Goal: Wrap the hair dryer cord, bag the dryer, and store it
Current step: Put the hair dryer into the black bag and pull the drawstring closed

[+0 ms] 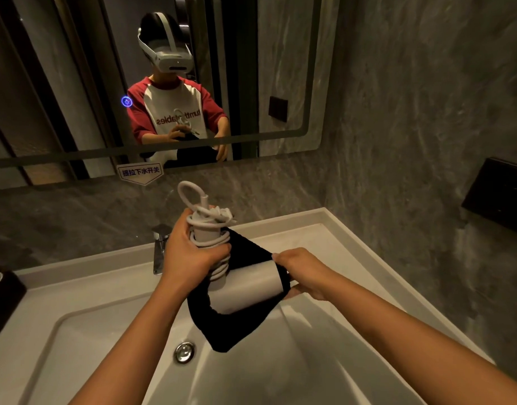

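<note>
Grey marbled walls and a wide mirror (280,68) back your white sink (76,331), with the chrome faucet (161,247) behind your hands. Above the basin, the black bag (237,325) hangs around the white hair dryer (245,290) barrel. Your right hand (302,273) pinches the bag rim. Your left hand (190,252) closes around the handle and its wrapped cord (219,244).

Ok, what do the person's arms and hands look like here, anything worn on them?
Both forearms are bare right up to the bottom edge of the head view, with no sleeves showing there. The left hand and right hand wear no gloves, and no rings, watch or bracelet can be seen. In the mirror, the reflection shows a white shirt with red sleeves ending near the elbows.
</note>
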